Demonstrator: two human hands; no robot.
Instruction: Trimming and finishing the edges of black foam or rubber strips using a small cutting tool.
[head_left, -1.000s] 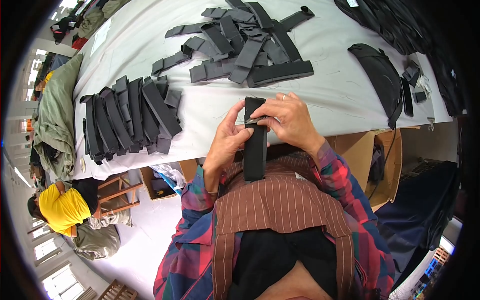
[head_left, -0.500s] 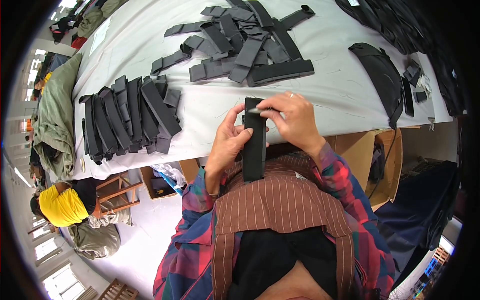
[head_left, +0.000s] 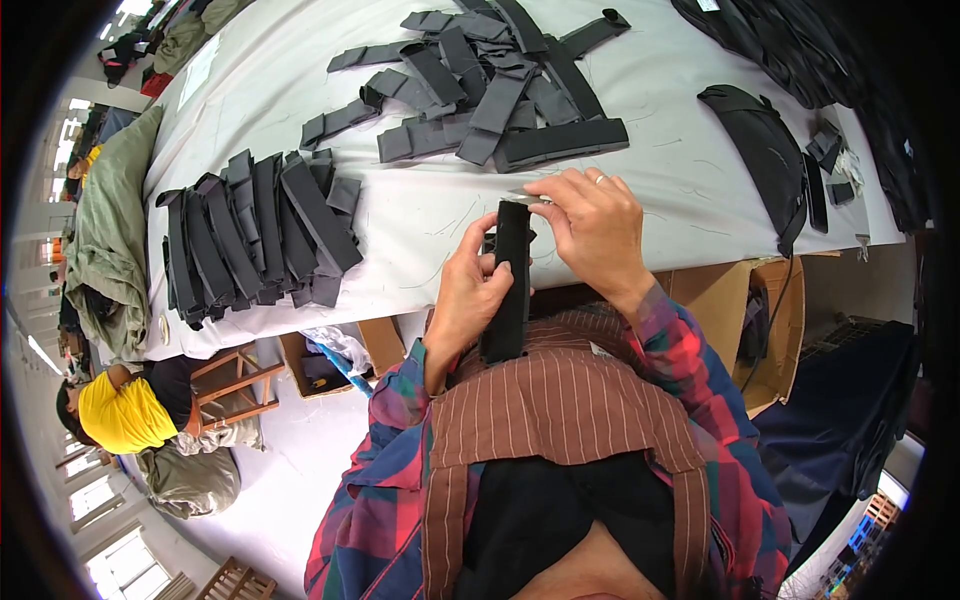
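Observation:
My left hand [head_left: 470, 280] grips a long black fabric strip [head_left: 511, 290] by its sides, with the thumb on its face. The strip runs from the table's near edge down to my apron. At its top end, my right hand [head_left: 592, 225] is closed on a small pointed silver tool [head_left: 522, 199], which looks like thread snips. Its tip lies at the strip's upper edge; most of the tool is hidden in my fingers. A row of stacked black strips [head_left: 255, 230] lies to the left on the white table, and a loose heap of similar strips [head_left: 490, 85] lies beyond my hands.
The white-covered table [head_left: 400, 220] has thread ends scattered on it. To the right lie a black curved fabric piece [head_left: 755, 150] and a dark phone-like slab [head_left: 815, 195]. A cardboard box [head_left: 775, 330] stands below the table edge. A person in yellow [head_left: 125, 410] is at far left.
The strip has turned slightly, its top tilting rightward. My right hand has shifted a little right and up, taking the tool from the strip's face to its top edge.

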